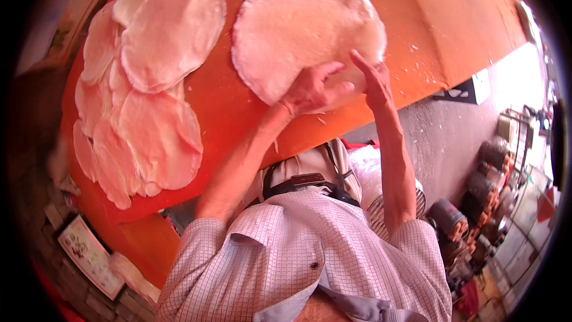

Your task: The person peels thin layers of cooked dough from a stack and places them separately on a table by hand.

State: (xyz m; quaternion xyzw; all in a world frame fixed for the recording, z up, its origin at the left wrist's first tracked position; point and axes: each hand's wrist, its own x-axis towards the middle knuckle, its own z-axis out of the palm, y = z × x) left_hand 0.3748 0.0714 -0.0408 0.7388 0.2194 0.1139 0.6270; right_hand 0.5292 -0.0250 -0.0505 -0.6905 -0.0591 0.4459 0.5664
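Note:
A thick, round, pale pink sheet with a soft, fuzzy-looking rim lies flat on the orange table; I cannot tell its material. My left hand is over its near edge, fingers apart and pointing right, holding nothing I can make out. At the near right rim is my right hand, with one finger stretched out over the sheet and the others partly hidden. Both hands are close together. To the left, several thinner oval sheets of similar colour overlap in a loose pile.
The orange table has small pale scraps scattered on it; its near edge runs just in front of me. A dark bracket sticks out beyond the right edge. Several dark rolled bundles stand on the floor at right. A printed board lies lower left.

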